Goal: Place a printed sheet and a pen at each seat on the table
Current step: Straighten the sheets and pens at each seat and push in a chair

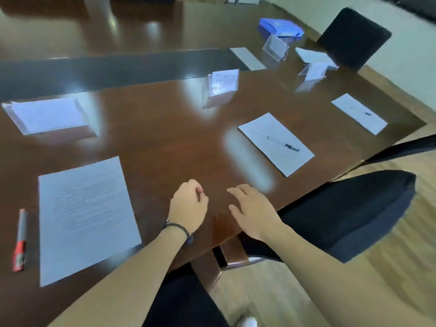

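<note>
Nearest, a flat printed sheet lies left on the glossy brown table, a red pen just beside it — round-barrelled, likely to roll if nudged. Both hands hold nothing: left hand loosely curled, right hand spread. Two further sheets at right carry pens.

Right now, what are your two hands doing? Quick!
Left hand: fingers loosely curled, holding nothing.
Right hand: open, fingers relaxed, holding nothing.
</note>
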